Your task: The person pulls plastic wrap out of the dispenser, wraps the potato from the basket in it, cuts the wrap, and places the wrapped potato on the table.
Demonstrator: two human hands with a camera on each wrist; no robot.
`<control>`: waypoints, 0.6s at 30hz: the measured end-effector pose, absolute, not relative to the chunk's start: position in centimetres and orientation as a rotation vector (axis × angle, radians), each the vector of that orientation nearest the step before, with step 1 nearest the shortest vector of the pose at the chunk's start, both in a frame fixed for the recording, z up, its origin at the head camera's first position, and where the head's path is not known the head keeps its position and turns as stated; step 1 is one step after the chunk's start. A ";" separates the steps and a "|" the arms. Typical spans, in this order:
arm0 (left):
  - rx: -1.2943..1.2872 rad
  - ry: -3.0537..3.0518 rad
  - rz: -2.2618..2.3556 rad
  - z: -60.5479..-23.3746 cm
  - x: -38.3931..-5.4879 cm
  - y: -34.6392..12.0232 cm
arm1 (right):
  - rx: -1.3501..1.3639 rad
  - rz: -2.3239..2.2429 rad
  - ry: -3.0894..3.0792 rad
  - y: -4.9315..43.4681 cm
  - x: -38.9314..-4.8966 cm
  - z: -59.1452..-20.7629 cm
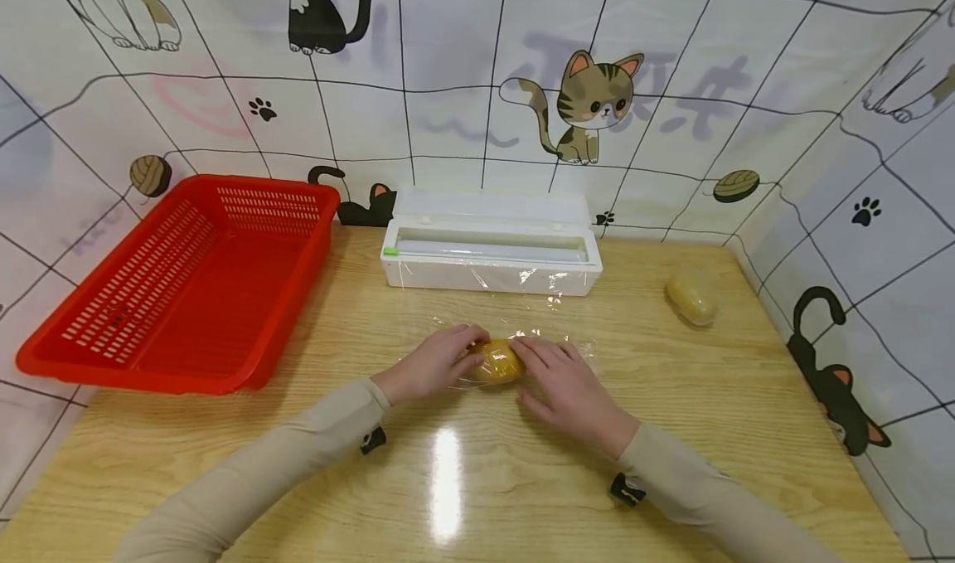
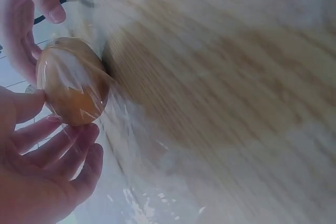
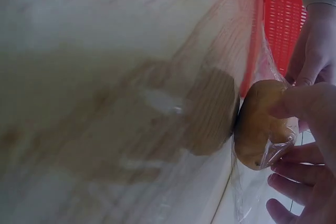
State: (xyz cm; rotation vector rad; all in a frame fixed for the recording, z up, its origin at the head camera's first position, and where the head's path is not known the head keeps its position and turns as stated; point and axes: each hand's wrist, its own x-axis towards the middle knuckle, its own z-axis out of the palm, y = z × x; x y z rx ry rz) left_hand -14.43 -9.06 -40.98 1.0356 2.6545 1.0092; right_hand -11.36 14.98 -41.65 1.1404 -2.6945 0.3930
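An oval yellow-brown potato (image 1: 497,362) lies on the table in front of the wrap box, with clear cling film (image 2: 149,145) over its surface. My left hand (image 1: 435,364) holds its left end, thumb and fingers bent about it. On the other end, my right hand (image 1: 573,393) grips the potato; in the right wrist view its thumb presses the top and the fingers (image 3: 299,174) curl at the side. Film stretches from the potato back toward the white cling film box (image 1: 492,278), whose lid stands up and shows a roll inside.
A red plastic basket (image 1: 246,298) stands at the left of the wooden table (image 1: 358,497). Another wrapped, paler potato (image 1: 691,296) lies at the right rear. Cat-patterned cloth (image 1: 448,115) rises behind the table and along its sides.
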 end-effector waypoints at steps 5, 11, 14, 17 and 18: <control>1.020 2.791 0.937 -40.8 -14.2 -9.0 | 1.100 0.389 -2.704 14.7 -11.7 -41.9; 1.251 3.018 0.437 -40.3 -13.0 -8.6 | 1.051 0.422 -2.736 14.5 -12.2 -42.2; 1.277 3.022 0.249 -40.5 -12.6 -8.5 | 1.040 0.443 -2.748 14.6 -12.4 -42.2; 1.210 3.022 0.187 -41.0 -12.7 -8.4 | 1.033 0.456 -2.774 14.6 -12.6 -42.2; 1.192 3.027 0.178 -41.1 -12.8 -8.4 | 1.028 0.452 -2.785 14.7 -12.7 -42.2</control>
